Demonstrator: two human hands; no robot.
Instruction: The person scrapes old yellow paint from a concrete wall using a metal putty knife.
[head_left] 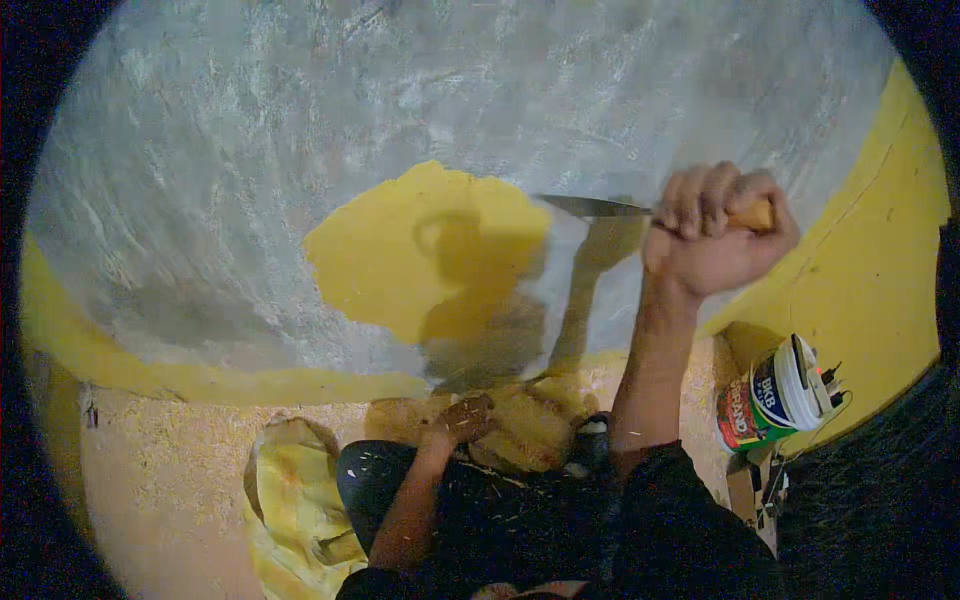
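My right hand is closed around the orange handle of a paint scraper, raised in front of the wall. Its thin metal blade points left, with the tip near the right edge of a yellow paint patch. This patch has a ragged outline and is ringed by a grey, streaked wall surface. Shadows of my head and arm fall across the patch and the grey. My left hand is low by my knees in shadow; its fingers are too dark to make out.
On the right a white and green bucket stands with small dark devices and a wire at its lid. A crumpled yellow-stained sheet lies left of my legs. Yellow flakes cover the floor. Yellow paint borders the grey area.
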